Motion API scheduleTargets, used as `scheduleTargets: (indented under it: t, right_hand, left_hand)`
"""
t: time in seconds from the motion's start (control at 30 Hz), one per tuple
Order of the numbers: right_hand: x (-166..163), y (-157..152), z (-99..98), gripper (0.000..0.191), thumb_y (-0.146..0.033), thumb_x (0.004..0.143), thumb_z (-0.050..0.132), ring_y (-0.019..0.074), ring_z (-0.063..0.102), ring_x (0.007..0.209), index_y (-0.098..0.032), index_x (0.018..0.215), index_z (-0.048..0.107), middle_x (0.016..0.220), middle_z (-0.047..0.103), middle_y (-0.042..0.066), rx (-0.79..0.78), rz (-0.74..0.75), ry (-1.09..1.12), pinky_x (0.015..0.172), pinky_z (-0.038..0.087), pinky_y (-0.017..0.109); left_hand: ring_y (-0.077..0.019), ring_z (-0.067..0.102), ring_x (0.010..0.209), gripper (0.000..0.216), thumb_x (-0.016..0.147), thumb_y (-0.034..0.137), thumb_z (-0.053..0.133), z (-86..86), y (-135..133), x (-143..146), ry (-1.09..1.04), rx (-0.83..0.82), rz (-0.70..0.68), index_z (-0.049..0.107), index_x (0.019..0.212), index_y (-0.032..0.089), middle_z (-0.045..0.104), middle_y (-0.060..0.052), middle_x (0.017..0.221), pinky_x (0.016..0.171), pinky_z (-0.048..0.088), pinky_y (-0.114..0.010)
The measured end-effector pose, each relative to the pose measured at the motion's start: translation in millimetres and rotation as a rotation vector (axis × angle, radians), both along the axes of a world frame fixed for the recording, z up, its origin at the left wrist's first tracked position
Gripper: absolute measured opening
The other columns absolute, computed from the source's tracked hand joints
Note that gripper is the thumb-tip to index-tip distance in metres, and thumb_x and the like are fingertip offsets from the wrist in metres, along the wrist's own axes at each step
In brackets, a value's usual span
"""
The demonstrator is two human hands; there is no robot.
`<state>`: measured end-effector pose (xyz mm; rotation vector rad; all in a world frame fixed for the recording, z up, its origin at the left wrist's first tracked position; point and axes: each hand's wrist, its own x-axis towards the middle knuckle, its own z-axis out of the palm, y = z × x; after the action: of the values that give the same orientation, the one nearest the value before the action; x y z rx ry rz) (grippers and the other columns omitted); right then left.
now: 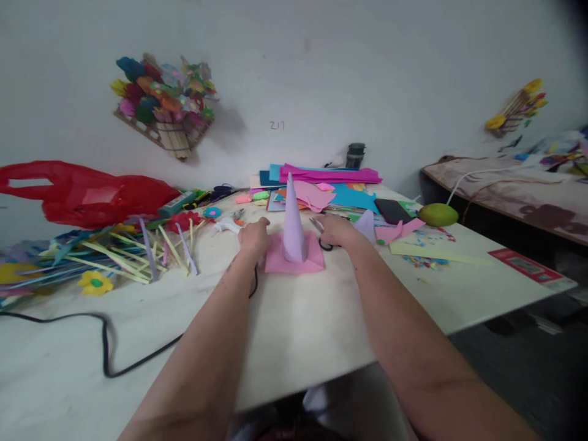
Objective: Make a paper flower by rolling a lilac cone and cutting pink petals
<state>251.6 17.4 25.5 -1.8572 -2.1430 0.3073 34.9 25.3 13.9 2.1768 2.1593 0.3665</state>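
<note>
A pale lilac paper cone (294, 229) stands upright on a square of pink paper (275, 263) between my hands. My left hand (254, 237) is closed at the left of the square, on a white glue gun (226, 225) that pokes out leftward; a black cord (105, 343) runs from beneath that wrist. Over on the right of the cone, my right hand (335, 229) is closed on a pair of scissors (325, 245). Their blades and a black handle loop show beside the fingers, and the rest is hidden under the hand.
Paper strips (133, 260), a yellow paper flower (95, 282) and a red plastic bag (105, 196) lie left. Behind the cone are coloured sheets (331, 174) and a dark bottle (355, 155). A phone (392, 211), a green fruit (438, 214) and paper scraps lie right.
</note>
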Motion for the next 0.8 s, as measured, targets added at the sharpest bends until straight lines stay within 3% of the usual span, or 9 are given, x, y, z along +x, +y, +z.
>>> scheduleTargets:
  t: [0.1, 0.2, 0.3, 0.43, 0.53, 0.67, 0.8]
  right_hand:
    - [-2, -1, 3.2, 0.079, -0.023, 0.067, 0.066, 0.0355, 0.048, 0.128, -0.024, 0.143, 0.045, 0.141, 0.052, 0.013, 0.042, 0.098, 0.329, 0.104, 0.040, 0.052]
    - [-4, -6, 9.3, 0.091, -0.026, 0.070, 0.062, 0.0297, 0.047, 0.129, -0.024, 0.153, 0.023, 0.148, 0.043, 0.012, -0.046, 0.240, 0.716, 0.105, 0.040, 0.049]
    - [-14, -12, 11.9, 0.098, -0.036, 0.070, 0.068, 0.0283, 0.044, 0.132, -0.028, 0.153, 0.017, 0.152, 0.038, 0.012, -0.074, 0.374, 0.947, 0.106, 0.039, 0.048]
    - [-40, -10, 2.1, 0.097, -0.043, 0.064, 0.076, 0.0275, 0.049, 0.125, -0.027, 0.147, 0.029, 0.140, 0.049, 0.012, 0.059, 0.352, 0.999, 0.101, 0.044, 0.044]
    - [-55, -6, -8.1, 0.078, -0.040, 0.064, 0.076, 0.0256, 0.057, 0.110, -0.026, 0.134, 0.044, 0.121, 0.061, 0.009, 0.131, 0.252, 0.947, 0.094, 0.048, 0.043]
    - [-55, -6, -12.8, 0.050, -0.036, 0.066, 0.071, 0.0233, 0.062, 0.092, -0.021, 0.111, 0.056, 0.100, 0.067, 0.005, 0.110, 0.256, 0.971, 0.084, 0.051, 0.041]
    - [-46, -8, -11.6, 0.049, -0.035, 0.060, 0.074, 0.0229, 0.063, 0.083, -0.020, 0.104, 0.058, 0.094, 0.069, 0.006, 0.005, 0.307, 1.110, 0.077, 0.052, 0.039]
  left_hand:
    - [-0.0302, 0.061, 0.112, 0.050, 0.077, 0.019, 0.053, 1.2, -1, 0, -0.015, 0.008, -0.007, 0.057, 0.126, 0.025, 0.071, -0.010, 0.111, 0.089, 0.047, -0.039]
    - [-0.0303, 0.062, 0.111, 0.049, 0.076, 0.017, 0.052, -0.4, 0, 0, -0.016, 0.036, -0.009, 0.059, 0.124, 0.025, 0.071, -0.011, 0.109, 0.088, 0.047, -0.038]
    - [-0.0305, 0.063, 0.107, 0.047, 0.076, 0.016, 0.051, -4.2, 2, 0, -0.008, 0.064, -0.010, 0.060, 0.122, 0.025, 0.071, -0.011, 0.106, 0.086, 0.047, -0.039]
    - [-0.0299, 0.063, 0.105, 0.045, 0.078, 0.019, 0.051, -7.8, 3, 2, -0.005, 0.091, 0.005, 0.060, 0.122, 0.026, 0.071, -0.012, 0.104, 0.084, 0.047, -0.038]
    - [-0.0300, 0.063, 0.105, 0.043, 0.080, 0.021, 0.049, -7.7, 0, 4, -0.022, 0.113, 0.013, 0.061, 0.121, 0.026, 0.071, -0.013, 0.104, 0.084, 0.047, -0.038]
    - [-0.0288, 0.062, 0.106, 0.044, 0.080, 0.020, 0.049, -5.4, -5, 6, -0.042, 0.119, 0.016, 0.061, 0.122, 0.026, 0.069, -0.013, 0.105, 0.084, 0.047, -0.038]
    - [-0.0290, 0.062, 0.107, 0.042, 0.079, 0.021, 0.051, -3.1, -7, 7, -0.050, 0.100, 0.024, 0.062, 0.120, 0.026, 0.069, -0.013, 0.106, 0.085, 0.047, -0.038]
